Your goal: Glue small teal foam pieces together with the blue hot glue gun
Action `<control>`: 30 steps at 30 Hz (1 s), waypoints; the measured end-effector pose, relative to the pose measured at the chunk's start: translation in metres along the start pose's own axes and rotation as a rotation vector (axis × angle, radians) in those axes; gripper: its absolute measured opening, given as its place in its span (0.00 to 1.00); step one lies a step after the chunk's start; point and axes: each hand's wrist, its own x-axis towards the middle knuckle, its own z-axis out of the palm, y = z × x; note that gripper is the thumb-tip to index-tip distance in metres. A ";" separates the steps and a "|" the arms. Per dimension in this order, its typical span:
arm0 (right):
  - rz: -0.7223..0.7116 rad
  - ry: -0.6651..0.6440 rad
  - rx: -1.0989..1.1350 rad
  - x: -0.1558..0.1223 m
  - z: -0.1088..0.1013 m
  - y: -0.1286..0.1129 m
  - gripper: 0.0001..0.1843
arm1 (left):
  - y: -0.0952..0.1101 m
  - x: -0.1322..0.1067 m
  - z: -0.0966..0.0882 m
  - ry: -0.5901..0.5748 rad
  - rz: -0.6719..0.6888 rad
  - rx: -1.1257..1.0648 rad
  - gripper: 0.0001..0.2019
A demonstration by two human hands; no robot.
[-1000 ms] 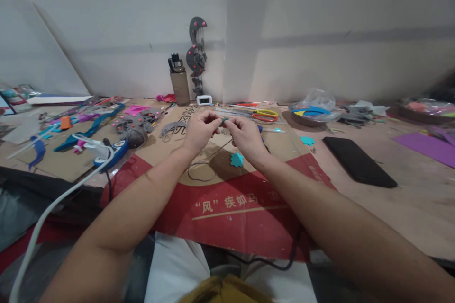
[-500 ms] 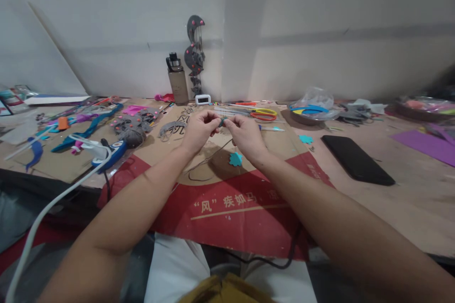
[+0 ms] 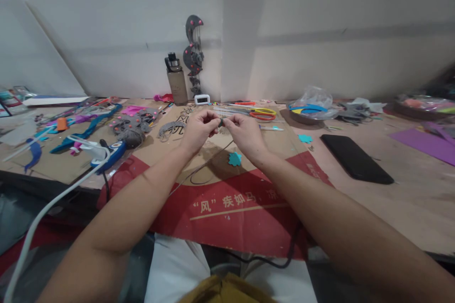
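My left hand (image 3: 200, 129) and my right hand (image 3: 246, 136) meet above the cardboard, fingertips nearly touching. Both are closed in a pinch on a small dark teal piece (image 3: 221, 123), mostly hidden by the fingers. A thin grey yarn (image 3: 212, 157) runs down from under my right hand and loops on the cardboard. Just below the hands lies a turquoise flower-shaped cutout (image 3: 234, 159); a second turquoise cutout (image 3: 304, 138) rests farther right.
Red-and-brown cardboard (image 3: 227, 220) covers the table's middle. Behind the hands are yellow-handled scissors (image 3: 263, 113) and a bottle (image 3: 177, 86). A black phone (image 3: 355, 158) lies right. Left are a grey yarn ball (image 3: 132, 136) and a blue power strip (image 3: 113, 155) with a white cable.
The hands keep their pinch with barely any movement. The yarn hanging below has shifted slightly on the cardboard, and the view has moved a little.
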 end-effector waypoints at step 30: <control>-0.022 0.016 0.048 0.002 -0.001 0.004 0.09 | 0.006 0.001 0.000 -0.093 -0.177 -0.185 0.09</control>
